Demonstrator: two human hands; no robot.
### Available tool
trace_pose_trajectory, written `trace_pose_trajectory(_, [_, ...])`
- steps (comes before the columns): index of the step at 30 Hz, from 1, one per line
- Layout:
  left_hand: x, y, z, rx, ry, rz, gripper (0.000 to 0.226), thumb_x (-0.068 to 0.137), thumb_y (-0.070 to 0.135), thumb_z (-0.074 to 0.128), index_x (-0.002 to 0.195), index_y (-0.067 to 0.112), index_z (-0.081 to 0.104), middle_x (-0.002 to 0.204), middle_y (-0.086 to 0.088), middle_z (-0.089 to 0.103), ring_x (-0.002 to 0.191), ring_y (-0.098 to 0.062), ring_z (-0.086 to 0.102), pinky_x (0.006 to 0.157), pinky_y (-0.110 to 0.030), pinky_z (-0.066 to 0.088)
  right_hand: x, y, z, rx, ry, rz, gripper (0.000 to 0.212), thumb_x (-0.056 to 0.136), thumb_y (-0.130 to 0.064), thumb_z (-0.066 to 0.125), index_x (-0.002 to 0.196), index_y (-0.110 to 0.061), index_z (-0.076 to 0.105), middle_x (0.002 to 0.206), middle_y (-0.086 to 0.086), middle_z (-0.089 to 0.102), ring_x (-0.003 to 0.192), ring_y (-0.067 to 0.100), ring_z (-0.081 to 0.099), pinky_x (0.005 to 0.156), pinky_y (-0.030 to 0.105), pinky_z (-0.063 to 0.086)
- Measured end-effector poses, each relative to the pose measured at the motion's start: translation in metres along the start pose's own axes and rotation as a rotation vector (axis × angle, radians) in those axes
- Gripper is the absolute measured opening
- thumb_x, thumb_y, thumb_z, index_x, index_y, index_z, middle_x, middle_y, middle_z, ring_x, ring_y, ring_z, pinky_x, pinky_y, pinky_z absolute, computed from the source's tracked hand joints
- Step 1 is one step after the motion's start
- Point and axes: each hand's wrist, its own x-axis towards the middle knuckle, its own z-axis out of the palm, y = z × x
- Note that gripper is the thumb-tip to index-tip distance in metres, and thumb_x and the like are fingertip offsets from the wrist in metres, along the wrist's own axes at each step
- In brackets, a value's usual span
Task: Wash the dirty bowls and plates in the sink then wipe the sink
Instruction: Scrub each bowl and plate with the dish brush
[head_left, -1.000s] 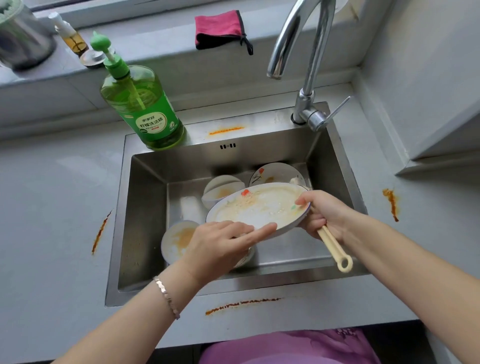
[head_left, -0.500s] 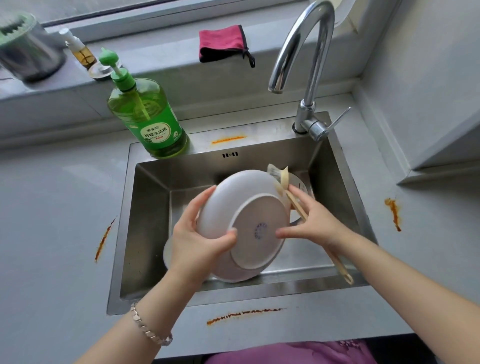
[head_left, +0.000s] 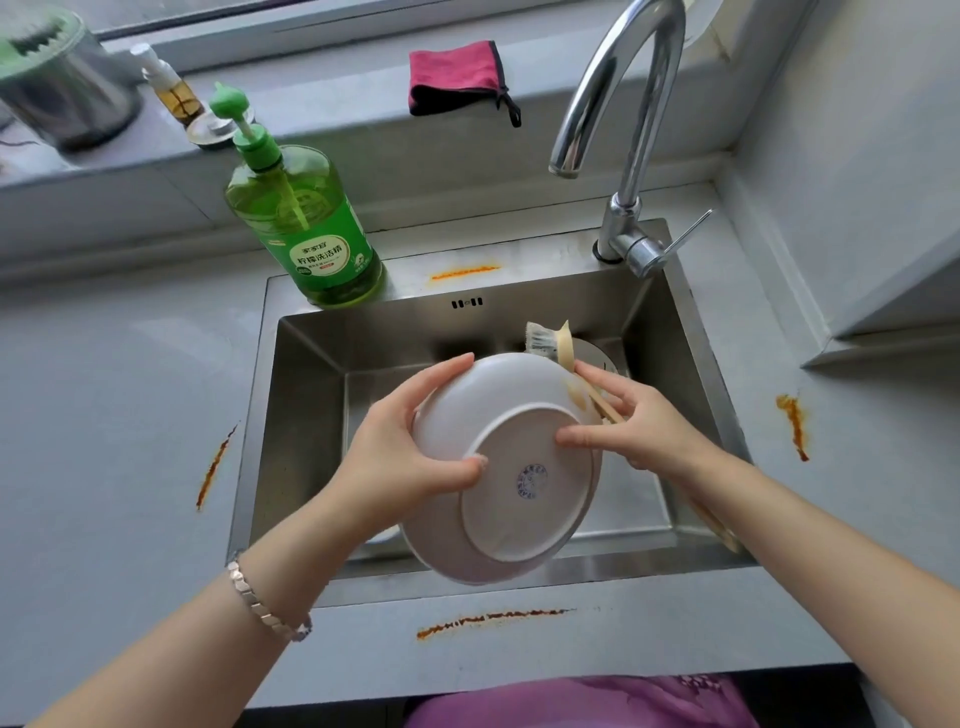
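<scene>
Seemingly early: left hand is gripping upturned round white ceramic plate, right hand is clutching beige plastic brush; wiping of steel sink remaining.

Only the forearms and hands were in view. Both forearms were bare from the frame edge to the wrists. Left hand and right hand were bare too; nails were short and plain where they showed. One bracelet sat on the left wrist, at 7 o'clock in frame: flat, angular metal links, silvery with a faint rose cast, and a small rounded end piece at its 4 o'clock side. At 6 o'clock, along the bottom edge, lay a strip of garment: glossy purple-magenta cloth, with a paler swirled pattern toward 5 o'clock.
</scene>
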Motion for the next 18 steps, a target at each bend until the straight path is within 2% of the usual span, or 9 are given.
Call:
trace_pose_trajectory(2, [-0.003, 0.000, 0.006, 0.014, 0.052, -0.012, 0.076, 0.054, 0.018, 0.077, 0.116, 0.052, 0.051, 0.112, 0.028, 0.057, 0.103, 0.002, 0.057, 0.083, -0.016, 0.050, -0.002, 0.001, 0.004, -0.068, 0.080, -0.037, 0.061, 0.075, -0.023, 0.072, 0.128, -0.039, 0.047, 0.105, -0.023, 0.063, 0.089, -0.018, 0.058, 0.073, 0.003, 0.044])
trace_pose_trajectory(4, [-0.006, -0.002, 0.011, 0.122, 0.101, -0.007, 0.077, 0.058, 0.016, 0.081, 0.119, 0.051, 0.048, 0.112, 0.031, 0.051, 0.102, 0.001, 0.054, 0.079, -0.011, 0.046, -0.007, -0.001, 0.007, -0.143, 0.219, -0.104, 0.043, 0.087, -0.031, 0.060, 0.124, -0.046, 0.044, 0.095, -0.026, 0.060, 0.083, -0.023, 0.054, 0.071, 0.000, 0.039])
trace_pose_trajectory(6, [-0.008, -0.002, 0.014, 0.222, 0.150, -0.004, 0.078, 0.062, 0.014, 0.078, 0.119, 0.055, 0.044, 0.107, 0.036, 0.048, 0.096, 0.001, 0.054, 0.077, -0.010, 0.044, -0.014, -0.006, 0.009, -0.191, 0.297, -0.161, 0.035, 0.094, -0.027, 0.050, 0.123, -0.046, 0.045, 0.082, -0.021, 0.058, 0.071, -0.019, 0.054, 0.066, -0.001, 0.038])
trace_pose_trajectory(8, [-0.009, -0.003, 0.015, 0.281, 0.187, -0.015, 0.078, 0.061, 0.013, 0.077, 0.120, 0.054, 0.046, 0.101, 0.032, 0.054, 0.090, -0.003, 0.056, 0.078, -0.018, 0.049, -0.023, -0.011, 0.018, -0.256, 0.252, -0.205, 0.038, 0.096, -0.022, 0.046, 0.118, -0.054, 0.046, 0.075, -0.010, 0.060, 0.064, -0.004, 0.055, 0.064, 0.012, 0.042])
trace_pose_trajectory(11, [-0.008, -0.004, 0.013, 0.310, 0.238, -0.066, 0.067, 0.055, 0.018, 0.077, 0.112, 0.046, 0.056, 0.092, 0.018, 0.064, 0.085, -0.008, 0.061, 0.075, -0.032, 0.054, -0.039, -0.009, 0.048, -0.478, 0.147, -0.348, 0.046, 0.094, -0.024, 0.047, 0.113, -0.066, 0.042, 0.090, 0.004, 0.068, 0.081, 0.018, 0.062, 0.077, 0.039, 0.052])
trace_pose_trajectory(12, [-0.008, -0.004, 0.010, 0.288, 0.262, -0.068, 0.063, 0.052, 0.020, 0.076, 0.107, 0.044, 0.058, 0.088, 0.019, 0.065, 0.084, -0.006, 0.061, 0.075, -0.031, 0.054, -0.044, -0.009, 0.058, -0.554, 0.120, -0.410, 0.048, 0.092, -0.025, 0.046, 0.114, -0.068, 0.039, 0.085, 0.003, 0.067, 0.079, 0.020, 0.061, 0.074, 0.043, 0.052])
trace_pose_trajectory(14, [-0.008, -0.004, 0.007, 0.253, 0.280, -0.057, 0.062, 0.053, 0.014, 0.079, 0.107, 0.038, 0.060, 0.088, 0.022, 0.063, 0.086, -0.004, 0.061, 0.077, -0.026, 0.051, -0.042, -0.011, 0.060, -0.601, 0.130, -0.431, 0.051, 0.090, -0.025, 0.045, 0.115, -0.069, 0.037, 0.081, 0.000, 0.066, 0.076, 0.020, 0.059, 0.068, 0.044, 0.051])
trace_pose_trajectory(16, [-0.010, -0.004, 0.005, 0.272, 0.285, -0.068, 0.068, 0.057, 0.011, 0.081, 0.119, 0.029, 0.058, 0.093, 0.017, 0.059, 0.088, -0.008, 0.058, 0.078, -0.023, 0.048, -0.027, -0.011, 0.047, -0.530, 0.201, -0.313, 0.044, 0.094, -0.023, 0.046, 0.119, -0.060, 0.045, 0.097, 0.002, 0.071, 0.092, 0.022, 0.062, 0.080, 0.044, 0.051])
trace_pose_trajectory(18, [-0.014, -0.004, 0.005, 0.276, 0.286, -0.067, 0.070, 0.058, 0.012, 0.081, 0.122, 0.029, 0.057, 0.094, 0.019, 0.058, 0.087, -0.006, 0.055, 0.077, -0.021, 0.048, -0.023, -0.011, 0.044, -0.471, 0.197, -0.250, 0.042, 0.095, -0.022, 0.046, 0.118, -0.057, 0.049, 0.101, 0.004, 0.071, 0.101, 0.025, 0.061, 0.088, 0.045, 0.049])
